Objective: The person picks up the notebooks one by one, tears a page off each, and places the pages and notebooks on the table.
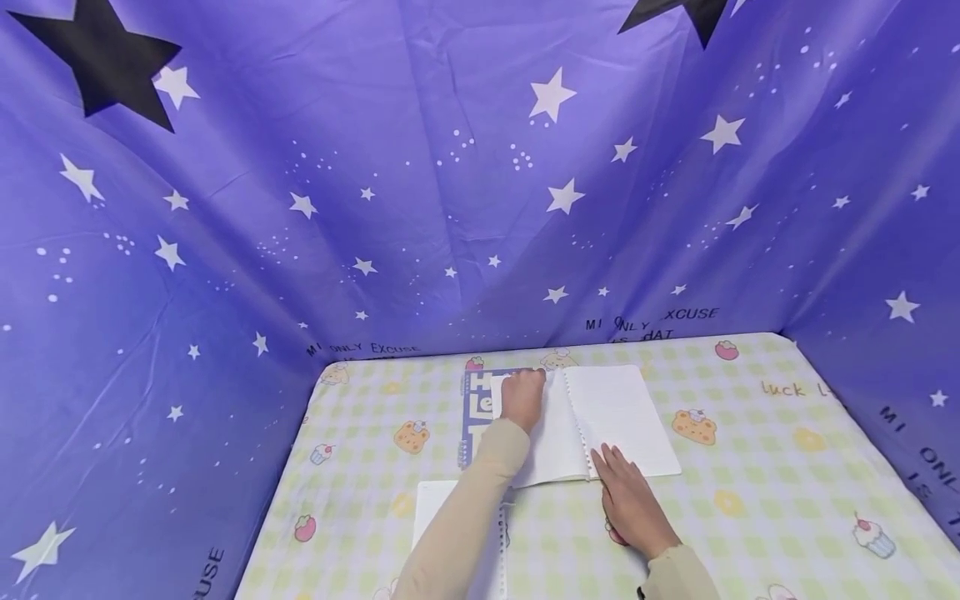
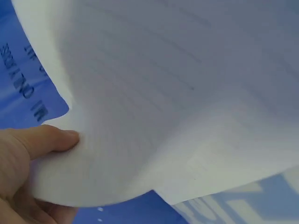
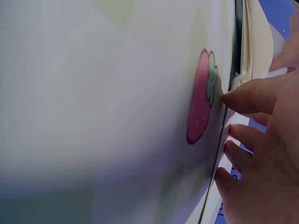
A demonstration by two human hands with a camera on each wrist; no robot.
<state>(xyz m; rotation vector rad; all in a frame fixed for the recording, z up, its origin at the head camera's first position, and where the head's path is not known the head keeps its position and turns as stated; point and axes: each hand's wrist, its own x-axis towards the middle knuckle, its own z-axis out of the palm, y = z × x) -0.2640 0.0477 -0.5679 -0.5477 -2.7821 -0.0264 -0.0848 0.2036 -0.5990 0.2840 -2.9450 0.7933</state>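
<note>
An open notebook (image 1: pixel 622 421) with white pages and a row of binding holes down the middle lies on the table. At its left half my left hand (image 1: pixel 523 398) pinches a page near the far edge. In the left wrist view that page (image 2: pixel 140 93) curves up between thumb and fingers. Beneath the left half shows a blue cover (image 1: pixel 474 425) with large white letters. My right hand (image 1: pixel 630 504) rests with extended fingers on the near edge of the notebook, beside the binding. The right wrist view shows its fingertips along the notebook's edge.
Another white sheet or pad (image 1: pixel 435 504) with a punched edge lies nearer, partly hidden under my left forearm. A checked tablecloth (image 1: pixel 750 433) with cartoon prints covers the table. Blue star-patterned curtains (image 1: pixel 465 208) hang behind and at both sides.
</note>
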